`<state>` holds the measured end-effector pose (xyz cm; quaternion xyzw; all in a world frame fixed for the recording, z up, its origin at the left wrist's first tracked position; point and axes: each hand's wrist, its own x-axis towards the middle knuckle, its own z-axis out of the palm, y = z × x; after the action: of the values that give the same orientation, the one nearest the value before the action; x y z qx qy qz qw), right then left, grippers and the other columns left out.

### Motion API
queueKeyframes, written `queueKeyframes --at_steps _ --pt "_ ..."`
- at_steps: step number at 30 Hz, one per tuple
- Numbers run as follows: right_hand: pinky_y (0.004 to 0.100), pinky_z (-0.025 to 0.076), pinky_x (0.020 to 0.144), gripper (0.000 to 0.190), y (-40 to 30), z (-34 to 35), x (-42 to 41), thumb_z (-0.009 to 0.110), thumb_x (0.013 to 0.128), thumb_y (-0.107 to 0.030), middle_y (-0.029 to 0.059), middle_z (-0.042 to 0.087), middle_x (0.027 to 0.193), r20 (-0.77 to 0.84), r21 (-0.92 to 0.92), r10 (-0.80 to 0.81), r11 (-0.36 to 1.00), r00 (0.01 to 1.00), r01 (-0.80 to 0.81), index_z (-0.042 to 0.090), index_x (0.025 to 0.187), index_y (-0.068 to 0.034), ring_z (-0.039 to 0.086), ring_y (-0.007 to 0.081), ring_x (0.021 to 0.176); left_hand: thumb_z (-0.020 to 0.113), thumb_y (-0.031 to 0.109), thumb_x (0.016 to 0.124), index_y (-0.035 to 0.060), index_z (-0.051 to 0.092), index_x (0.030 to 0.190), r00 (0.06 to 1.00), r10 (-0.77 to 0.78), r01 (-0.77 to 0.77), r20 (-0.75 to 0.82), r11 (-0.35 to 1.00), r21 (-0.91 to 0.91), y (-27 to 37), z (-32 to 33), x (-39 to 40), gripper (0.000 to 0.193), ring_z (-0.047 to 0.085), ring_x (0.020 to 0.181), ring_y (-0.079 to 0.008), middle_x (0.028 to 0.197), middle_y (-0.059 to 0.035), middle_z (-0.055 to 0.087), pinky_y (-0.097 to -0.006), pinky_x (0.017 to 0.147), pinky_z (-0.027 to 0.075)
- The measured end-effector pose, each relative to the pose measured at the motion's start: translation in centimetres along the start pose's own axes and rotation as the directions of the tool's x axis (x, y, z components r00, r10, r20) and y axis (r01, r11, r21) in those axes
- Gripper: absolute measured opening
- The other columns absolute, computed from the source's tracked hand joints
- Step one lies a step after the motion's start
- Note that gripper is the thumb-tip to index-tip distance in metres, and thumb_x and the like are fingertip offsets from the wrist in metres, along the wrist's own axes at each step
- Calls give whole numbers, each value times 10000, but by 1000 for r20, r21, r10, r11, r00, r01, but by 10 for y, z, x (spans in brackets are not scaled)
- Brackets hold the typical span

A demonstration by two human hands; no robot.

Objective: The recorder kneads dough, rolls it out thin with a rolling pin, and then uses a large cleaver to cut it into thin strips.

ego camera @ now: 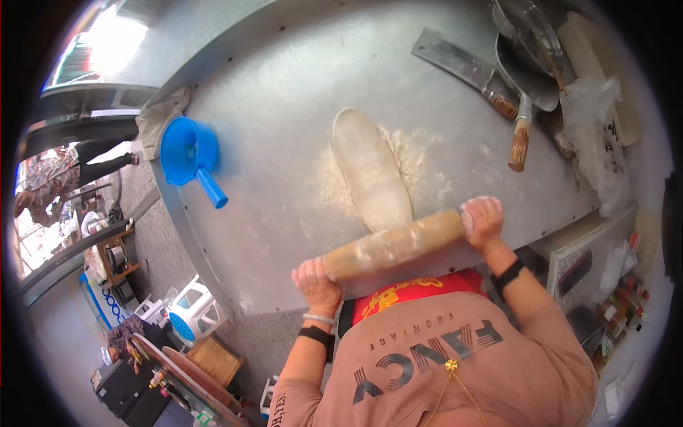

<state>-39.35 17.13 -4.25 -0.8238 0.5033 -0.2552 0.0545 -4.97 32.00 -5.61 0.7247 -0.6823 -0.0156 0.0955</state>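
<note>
A thick wooden rolling pin lies across the near end of a long, flattened oval of dough. My left hand grips the pin's left end, and my right hand is closed round its right end. Loose flour is scattered on both sides of the dough on the metal worktop. The pin hides the dough's nearest edge. Dark bands are on both wrists.
A blue plastic dipper stands at the worktop's left edge. At the back right lie a cleaver-like metal blade, a metal scoop and a plastic bag. A white stool is on the floor at left; two other people are farther off.
</note>
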Motion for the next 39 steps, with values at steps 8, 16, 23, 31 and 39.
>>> queueKeyframes --at_steps 8,16,23,31,39 --pt "412 377 635 86 24 33 35 542 720 -163 91 527 688 -77 -63 -48 997 996 44 553 700 -81 498 285 667 522 146 729 48 446 1157 995 -31 37 -92 997 63 -8 10 52 445 414 1075 -298 1094 -118 479 -506 985 214" --pt "380 370 594 122 44 60 130 520 719 -188 75 508 632 -6 -173 -54 984 999 52 531 635 -100 490 271 634 487 125 774 65 428 1187 996 -70 77 -61 990 118 -34 20 147 422 398 1130 -261 1135 -83 473 -503 1005 183" --pt "383 378 623 127 46 61 114 534 723 -207 72 519 630 -6 -139 -8 990 1000 7 549 637 -115 507 256 648 495 103 732 69 415 1211 983 -167 164 74 985 42 -26 27 117 486 370 1154 -282 1174 -115 446 -522 1012 167" --pt "380 380 617 98 35 54 112 541 707 -145 95 534 641 -108 -78 -72 995 991 64 570 664 -62 506 270 626 487 128 745 32 416 1207 989 16 -3 -144 996 84 -34 35 107 477 382 1143 -294 1158 -133 457 -513 1019 139" --pt "400 389 646 190 57 107 263 486 770 -223 50 552 665 -162 -146 19 988 987 -43 545 626 -114 523 249 721 518 35 662 44 355 1240 980 -176 178 95 984 -9 -55 2 274 601 353 1138 -330 1168 -162 427 -515 1012 192"
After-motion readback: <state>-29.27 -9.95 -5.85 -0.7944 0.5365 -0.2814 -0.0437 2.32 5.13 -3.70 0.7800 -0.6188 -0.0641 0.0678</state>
